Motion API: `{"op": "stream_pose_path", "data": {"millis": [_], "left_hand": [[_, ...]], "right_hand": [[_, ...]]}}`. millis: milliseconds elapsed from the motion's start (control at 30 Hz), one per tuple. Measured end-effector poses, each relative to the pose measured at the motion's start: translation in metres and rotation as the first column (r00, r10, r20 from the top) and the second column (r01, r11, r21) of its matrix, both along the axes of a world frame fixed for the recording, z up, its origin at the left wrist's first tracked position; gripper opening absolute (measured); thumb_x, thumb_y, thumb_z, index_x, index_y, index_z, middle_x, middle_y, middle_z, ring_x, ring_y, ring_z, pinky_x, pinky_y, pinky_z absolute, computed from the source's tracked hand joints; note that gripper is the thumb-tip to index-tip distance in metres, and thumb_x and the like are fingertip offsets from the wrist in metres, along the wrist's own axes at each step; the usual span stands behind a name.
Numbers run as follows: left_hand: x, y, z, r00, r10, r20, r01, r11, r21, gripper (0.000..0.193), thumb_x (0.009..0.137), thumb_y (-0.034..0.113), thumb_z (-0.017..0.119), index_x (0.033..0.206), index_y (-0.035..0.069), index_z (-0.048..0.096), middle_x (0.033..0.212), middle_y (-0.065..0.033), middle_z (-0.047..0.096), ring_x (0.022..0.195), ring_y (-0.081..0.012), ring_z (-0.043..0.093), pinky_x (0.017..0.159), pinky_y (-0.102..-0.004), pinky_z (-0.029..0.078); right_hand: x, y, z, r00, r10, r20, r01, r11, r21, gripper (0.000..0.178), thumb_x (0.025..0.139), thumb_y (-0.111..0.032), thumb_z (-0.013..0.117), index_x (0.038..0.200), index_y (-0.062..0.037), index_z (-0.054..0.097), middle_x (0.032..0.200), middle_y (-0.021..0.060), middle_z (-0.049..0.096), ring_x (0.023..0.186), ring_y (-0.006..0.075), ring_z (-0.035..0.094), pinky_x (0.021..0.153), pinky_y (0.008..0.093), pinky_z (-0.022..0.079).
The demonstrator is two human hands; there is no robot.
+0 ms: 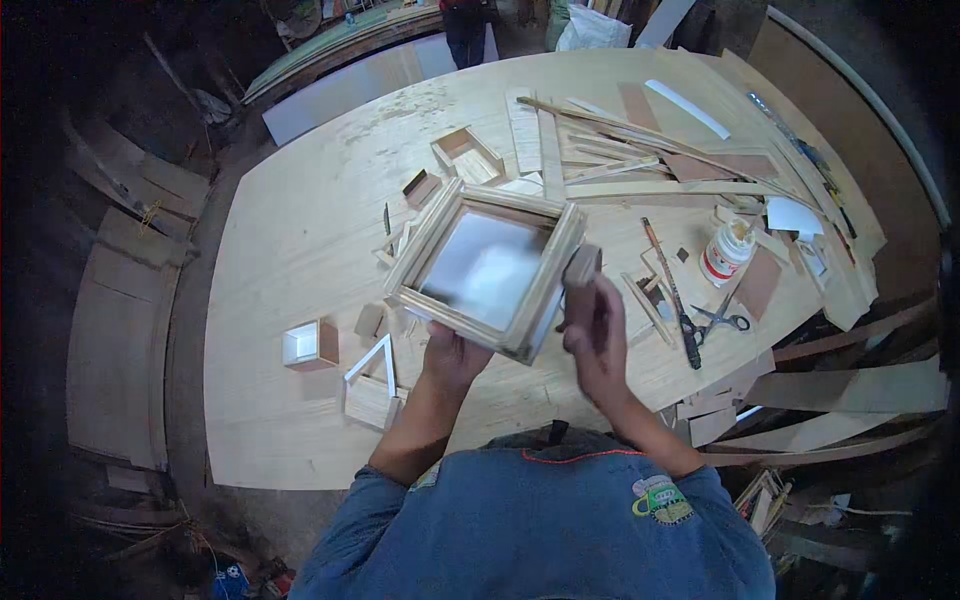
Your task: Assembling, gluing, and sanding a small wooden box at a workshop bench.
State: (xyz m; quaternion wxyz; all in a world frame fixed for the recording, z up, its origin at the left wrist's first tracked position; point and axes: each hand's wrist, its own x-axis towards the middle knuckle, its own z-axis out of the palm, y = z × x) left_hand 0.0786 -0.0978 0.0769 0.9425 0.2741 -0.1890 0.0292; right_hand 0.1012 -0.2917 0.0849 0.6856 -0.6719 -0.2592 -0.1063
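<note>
A square wooden box frame (545, 285) with a white panel (485, 265) inside is held up above the table, tilted toward me. My left hand (455, 355) grips its lower edge from beneath, the fingers partly hidden behind it. In my right hand (602, 340) is a small brown block (583, 268), pinched upright against or close beside the frame's right side; whether they touch I cannot tell. Left of the frame sits a small box with a white inside (310, 344). A small house-shaped wooden piece with white strips (372, 385) lies near my left forearm.
The pale wooden table (270, 240) carries an open tray-like box (468, 155) and a pile of thin wood strips (620, 150) farther back. To the right are a white glue jar (727, 255), scissors (722, 318) and a long thin tool (672, 290). A person (464, 30) stands beyond the far edge.
</note>
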Motion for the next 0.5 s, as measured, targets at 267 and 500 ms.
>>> {"op": "stream_pose_path", "data": {"millis": [267,500], "left_hand": [[0.004,0.008,0.029,0.982,0.185,-0.021,-0.181,0.974,0.139,0.106,0.064,0.061,0.071,0.142,0.008,0.023,0.143,-0.0141,0.031,0.130,-0.0312,0.034,0.107,-0.0496,0.032],[0.008,0.015,0.037,0.985,0.118,-0.125,-0.124,0.992,-0.039,0.111,0.060,0.066,0.071,0.141,0.006,0.024,0.142,-0.0143,0.033,0.129,-0.0322,0.036,0.106,-0.0496,0.033]], "right_hand": [[0.001,0.000,0.016,0.925,-0.102,0.365,0.153,0.982,-0.114,0.052,0.081,-0.011,0.062,0.127,-0.0029,0.040,0.131,0.0276,0.035,0.119,0.0409,0.040,0.097,0.0454,0.035],[-0.002,0.005,0.028,0.797,-0.011,0.604,0.123,0.982,-0.145,0.051,0.074,0.001,0.064,0.121,-0.0099,0.047,0.129,0.0217,0.037,0.099,0.0274,0.050,0.076,0.0332,0.046]]}}
